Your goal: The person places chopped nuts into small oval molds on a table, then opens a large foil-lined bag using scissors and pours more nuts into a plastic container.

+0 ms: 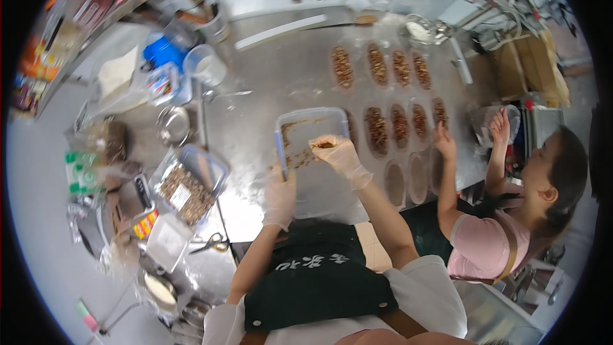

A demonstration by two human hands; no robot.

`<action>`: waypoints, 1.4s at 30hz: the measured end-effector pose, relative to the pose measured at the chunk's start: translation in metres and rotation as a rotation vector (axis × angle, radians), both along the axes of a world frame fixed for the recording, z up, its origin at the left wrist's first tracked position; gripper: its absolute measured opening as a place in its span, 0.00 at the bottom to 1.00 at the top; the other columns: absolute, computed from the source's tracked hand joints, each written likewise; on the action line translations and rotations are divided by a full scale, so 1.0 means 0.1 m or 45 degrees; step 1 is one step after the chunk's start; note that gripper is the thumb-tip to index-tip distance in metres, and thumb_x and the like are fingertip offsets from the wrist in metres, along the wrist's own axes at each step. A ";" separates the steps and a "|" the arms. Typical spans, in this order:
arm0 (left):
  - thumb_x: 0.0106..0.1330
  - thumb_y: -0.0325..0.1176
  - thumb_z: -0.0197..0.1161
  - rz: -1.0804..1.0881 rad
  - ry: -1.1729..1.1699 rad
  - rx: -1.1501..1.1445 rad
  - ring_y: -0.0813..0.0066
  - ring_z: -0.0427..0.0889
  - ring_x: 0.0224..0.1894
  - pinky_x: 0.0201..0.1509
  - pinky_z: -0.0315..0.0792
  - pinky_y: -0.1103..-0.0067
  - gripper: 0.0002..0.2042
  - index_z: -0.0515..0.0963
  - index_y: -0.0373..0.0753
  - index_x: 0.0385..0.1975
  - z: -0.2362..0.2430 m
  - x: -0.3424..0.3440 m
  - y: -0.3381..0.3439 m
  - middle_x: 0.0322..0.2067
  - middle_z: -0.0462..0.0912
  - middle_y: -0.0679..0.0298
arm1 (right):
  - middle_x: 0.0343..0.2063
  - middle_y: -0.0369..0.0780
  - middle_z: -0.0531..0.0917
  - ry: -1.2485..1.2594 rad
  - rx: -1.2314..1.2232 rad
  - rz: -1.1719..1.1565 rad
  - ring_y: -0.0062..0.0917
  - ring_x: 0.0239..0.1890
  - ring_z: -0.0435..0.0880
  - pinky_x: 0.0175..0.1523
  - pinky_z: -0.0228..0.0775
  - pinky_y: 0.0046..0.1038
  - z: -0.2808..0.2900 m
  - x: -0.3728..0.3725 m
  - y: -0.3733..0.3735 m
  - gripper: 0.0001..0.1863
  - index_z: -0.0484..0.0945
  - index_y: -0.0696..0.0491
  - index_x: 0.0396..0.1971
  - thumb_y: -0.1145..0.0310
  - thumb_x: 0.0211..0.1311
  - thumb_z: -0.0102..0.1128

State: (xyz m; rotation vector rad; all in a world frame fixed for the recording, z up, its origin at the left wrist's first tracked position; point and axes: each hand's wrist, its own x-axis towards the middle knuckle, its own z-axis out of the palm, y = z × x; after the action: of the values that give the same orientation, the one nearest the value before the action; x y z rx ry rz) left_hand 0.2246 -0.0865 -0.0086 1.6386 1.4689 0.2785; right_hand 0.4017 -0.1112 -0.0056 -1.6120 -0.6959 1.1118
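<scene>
1. Currently, the two hands are apart, both in clear gloves, over a blue-rimmed plastic container (319,201) on the steel counter (246,134).
2. The left hand (281,195) grips the container's left edge.
3. The right hand (340,158) is over the container, fingers curled around some brown bits (325,145); more crumbs (295,160) lie scattered inside, mostly to the left.
4. Right of the container, nut-topped ovals (377,131) sit in two rows, with plain ovals (394,182) nearer the person.
5. A co-worker's hand (445,144) reaches the rightmost topped oval of the nearer row.
6. To the left are a bag of chopped nuts (198,201), scissors (216,243) and a metal bowl (174,125).
</scene>
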 end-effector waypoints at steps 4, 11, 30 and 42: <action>0.63 0.31 0.55 0.184 -0.266 -0.139 0.55 0.78 0.39 0.43 0.71 0.69 0.27 0.59 0.45 0.64 -0.23 0.02 0.09 0.40 0.76 0.51 | 0.30 0.38 0.82 0.206 0.114 -0.313 0.17 0.28 0.79 0.35 0.72 0.17 0.25 0.85 0.01 0.08 0.80 0.61 0.34 0.78 0.53 0.62; 0.62 0.23 0.54 0.481 -0.328 -0.064 0.70 0.73 0.41 0.44 0.68 0.75 0.25 0.61 0.34 0.62 -0.49 -0.04 0.16 0.43 0.74 0.58 | 0.27 0.37 0.83 -0.167 -0.057 -1.030 0.20 0.24 0.79 0.34 0.73 0.21 -0.65 3.72 -0.25 0.08 0.82 0.58 0.33 0.76 0.50 0.63; 0.62 0.27 0.52 0.981 -0.301 -0.218 0.90 0.60 0.20 0.20 0.56 0.89 0.28 0.58 0.44 0.65 -0.13 0.27 0.28 0.25 0.67 0.77 | 0.37 0.43 0.83 -1.162 -0.294 -0.373 0.31 0.40 0.82 0.47 0.71 0.26 -1.07 4.42 0.29 0.15 0.81 0.54 0.39 0.81 0.48 0.59; 0.63 0.27 0.51 1.026 -0.321 -0.190 0.89 0.61 0.20 0.21 0.57 0.89 0.28 0.58 0.42 0.65 -0.23 0.06 0.27 0.24 0.67 0.75 | 0.36 0.44 0.84 -1.047 -0.400 -0.381 0.30 0.37 0.83 0.46 0.72 0.25 -1.05 4.29 -0.19 0.18 0.81 0.51 0.42 0.81 0.50 0.56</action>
State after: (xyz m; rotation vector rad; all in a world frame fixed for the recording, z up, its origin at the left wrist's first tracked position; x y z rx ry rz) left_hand 0.2309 -0.0593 -0.0313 0.7899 1.8317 0.7658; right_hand 0.8304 -0.1302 -0.1111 -2.3814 -0.7754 0.3118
